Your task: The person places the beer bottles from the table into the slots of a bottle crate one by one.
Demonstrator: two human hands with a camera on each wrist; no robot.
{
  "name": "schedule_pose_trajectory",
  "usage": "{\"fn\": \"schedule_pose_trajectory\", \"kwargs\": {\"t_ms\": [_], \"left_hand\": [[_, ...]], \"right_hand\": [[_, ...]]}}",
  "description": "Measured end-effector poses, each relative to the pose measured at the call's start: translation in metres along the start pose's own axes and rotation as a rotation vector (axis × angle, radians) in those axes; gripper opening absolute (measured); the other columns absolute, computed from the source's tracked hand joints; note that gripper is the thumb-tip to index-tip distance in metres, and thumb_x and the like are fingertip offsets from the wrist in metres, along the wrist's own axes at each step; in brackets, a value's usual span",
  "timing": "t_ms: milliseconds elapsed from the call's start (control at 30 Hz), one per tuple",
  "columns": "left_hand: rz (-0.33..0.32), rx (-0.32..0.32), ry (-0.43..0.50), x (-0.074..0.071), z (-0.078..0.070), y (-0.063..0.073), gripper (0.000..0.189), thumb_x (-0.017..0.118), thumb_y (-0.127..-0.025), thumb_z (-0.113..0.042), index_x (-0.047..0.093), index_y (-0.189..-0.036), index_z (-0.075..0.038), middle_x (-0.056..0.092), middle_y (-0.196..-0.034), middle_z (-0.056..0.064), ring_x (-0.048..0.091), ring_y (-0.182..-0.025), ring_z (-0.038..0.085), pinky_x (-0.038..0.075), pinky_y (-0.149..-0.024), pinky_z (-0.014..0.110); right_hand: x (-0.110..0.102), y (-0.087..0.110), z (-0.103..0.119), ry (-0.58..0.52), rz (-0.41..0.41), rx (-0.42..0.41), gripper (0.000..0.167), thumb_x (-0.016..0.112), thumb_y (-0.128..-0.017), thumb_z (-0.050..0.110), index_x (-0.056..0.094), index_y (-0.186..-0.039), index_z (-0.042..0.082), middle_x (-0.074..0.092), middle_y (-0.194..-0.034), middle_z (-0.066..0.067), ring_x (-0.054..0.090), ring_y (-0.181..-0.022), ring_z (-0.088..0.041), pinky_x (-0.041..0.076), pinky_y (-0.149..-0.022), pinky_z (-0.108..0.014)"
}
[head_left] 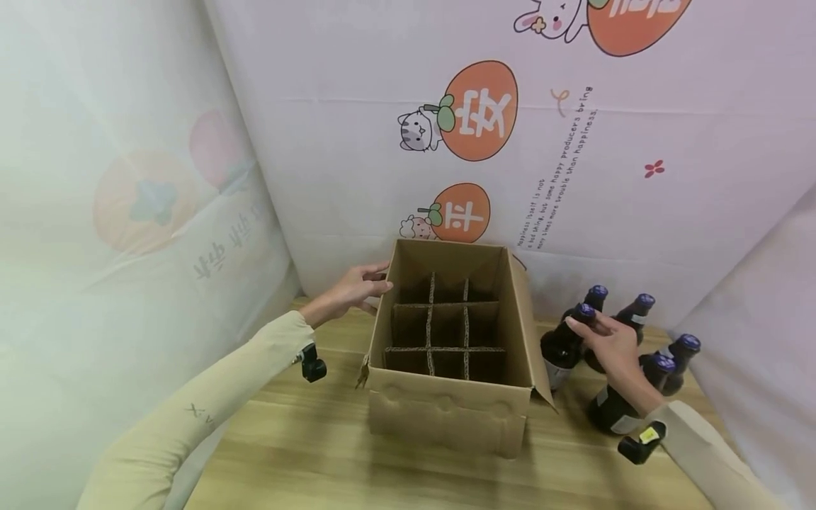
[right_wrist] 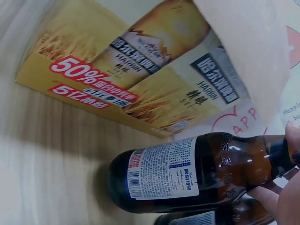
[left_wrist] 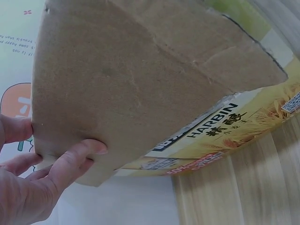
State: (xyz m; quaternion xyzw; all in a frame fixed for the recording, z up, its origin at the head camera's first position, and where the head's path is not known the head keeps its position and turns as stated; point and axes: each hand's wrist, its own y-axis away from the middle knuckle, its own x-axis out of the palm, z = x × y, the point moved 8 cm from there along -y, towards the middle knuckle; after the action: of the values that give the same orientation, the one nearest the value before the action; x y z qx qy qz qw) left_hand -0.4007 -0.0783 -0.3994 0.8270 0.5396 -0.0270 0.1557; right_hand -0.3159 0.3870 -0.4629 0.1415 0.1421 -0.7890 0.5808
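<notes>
Pinching a brown glass beer bottle (head_left: 559, 352) by its neck, the right hand (head_left: 613, 348) has thumb and fingers closed just below the blue cap (head_left: 585, 310). That bottle stands or hangs just outside the HARBIN carton's right flap (head_left: 534, 336); whether its base has left the wood-grain table (head_left: 287, 439) I cannot tell. A printed back label (right_wrist: 164, 168) shows on its body. The left hand (head_left: 350, 289) holds nothing: its fairly straight fingers rest against the left flap (left_wrist: 131, 70), near the far corner. Between the hands sits the HARBIN carton (head_left: 446, 411), its cardboard dividers (head_left: 446, 349) forming nine cells, their floors too dark to read. Beyond the right hand, four more capped bottles (head_left: 637, 312) stand close together. I judge the step in hand to be taking hold of one bottle while steadying the carton; moving it calls for a firm neck grip, a straight lift and clearance from the flap and neighbouring glass.
</notes>
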Motion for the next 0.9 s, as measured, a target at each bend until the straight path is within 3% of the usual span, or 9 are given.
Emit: {"fn": "schedule_pose_trajectory", "kwargs": {"t_ms": [233, 367, 467, 600, 733, 833, 900], "left_hand": [[-0.002, 0.009, -0.012, -0.001, -0.003, 0.002, 0.068, 0.062, -0.105, -0.009, 0.03, -0.165, -0.01, 0.032, -0.167, 0.025, 0.052, -0.14, 0.044, 0.068, -0.08, 0.04], [-0.004, 0.008, -0.012, -0.002, -0.003, 0.002, 0.068, 0.062, -0.105, -0.009, 0.029, -0.165, -0.011, 0.032, -0.167, 0.024, 0.052, -0.14, 0.043, 0.068, -0.08, 0.04], [-0.008, 0.01, -0.008, -0.002, -0.002, 0.001, 0.069, 0.062, -0.105, -0.009, 0.029, -0.165, -0.01, 0.033, -0.167, 0.024, 0.052, -0.14, 0.043, 0.069, -0.079, 0.04], [-0.007, 0.016, -0.003, -0.002, -0.001, -0.001, 0.069, 0.062, -0.105, -0.009, 0.029, -0.165, -0.01, 0.033, -0.167, 0.024, 0.053, -0.139, 0.043, 0.068, -0.08, 0.04], [-0.002, 0.018, 0.0, -0.001, -0.001, -0.001, 0.068, 0.062, -0.104, -0.009, 0.03, -0.165, -0.011, 0.033, -0.167, 0.024, 0.053, -0.139, 0.043, 0.068, -0.081, 0.041], [-0.003, 0.023, -0.006, -0.001, -0.001, 0.001, 0.068, 0.061, -0.104, -0.009, 0.03, -0.165, -0.01, 0.033, -0.167, 0.025, 0.054, -0.139, 0.044, 0.068, -0.081, 0.042], [0.002, 0.024, -0.006, 0.0, -0.001, 0.001, 0.068, 0.062, -0.104, -0.009, 0.03, -0.165, -0.009, 0.032, -0.166, 0.026, 0.054, -0.137, 0.045, 0.068, -0.081, 0.042]], "right_hand": [[-0.012, -0.005, 0.015, -0.06, -0.043, -0.005, 0.071, 0.08, -0.094, 0.035, 0.055, -0.146, -0.006, 0.068, -0.098, 0.034, 0.071, -0.078, 0.007, 0.061, -0.073, -0.011], [-0.016, -0.006, 0.026, -0.064, -0.029, -0.013, 0.071, 0.081, -0.094, 0.034, 0.054, -0.147, -0.004, 0.071, -0.111, 0.025, 0.071, -0.08, 0.008, 0.059, -0.074, -0.009], [-0.018, -0.008, 0.035, -0.075, -0.013, -0.019, 0.071, 0.081, -0.094, 0.033, 0.053, -0.148, -0.003, 0.071, -0.111, 0.026, 0.071, -0.081, 0.009, 0.058, -0.075, -0.008], [-0.022, -0.01, 0.046, -0.079, -0.006, -0.009, 0.061, 0.081, -0.093, 0.035, 0.062, -0.145, 0.01, 0.069, -0.093, 0.038, 0.072, -0.077, 0.005, 0.055, -0.073, -0.005], [-0.026, -0.011, 0.058, -0.057, -0.015, -0.016, 0.043, 0.081, -0.093, 0.037, 0.072, -0.133, 0.024, 0.07, -0.088, 0.037, 0.071, -0.074, 0.003, 0.054, -0.07, -0.005], [-0.026, -0.013, 0.069, -0.039, -0.002, -0.02, 0.051, 0.08, -0.094, 0.038, 0.068, -0.138, 0.018, 0.07, -0.088, 0.037, 0.071, -0.074, 0.004, 0.054, -0.071, -0.005], [-0.025, -0.015, 0.076, -0.02, 0.019, -0.02, 0.063, 0.08, -0.094, 0.039, 0.062, -0.145, 0.007, 0.068, -0.088, 0.039, 0.071, -0.075, 0.005, 0.053, -0.071, -0.003]]}}
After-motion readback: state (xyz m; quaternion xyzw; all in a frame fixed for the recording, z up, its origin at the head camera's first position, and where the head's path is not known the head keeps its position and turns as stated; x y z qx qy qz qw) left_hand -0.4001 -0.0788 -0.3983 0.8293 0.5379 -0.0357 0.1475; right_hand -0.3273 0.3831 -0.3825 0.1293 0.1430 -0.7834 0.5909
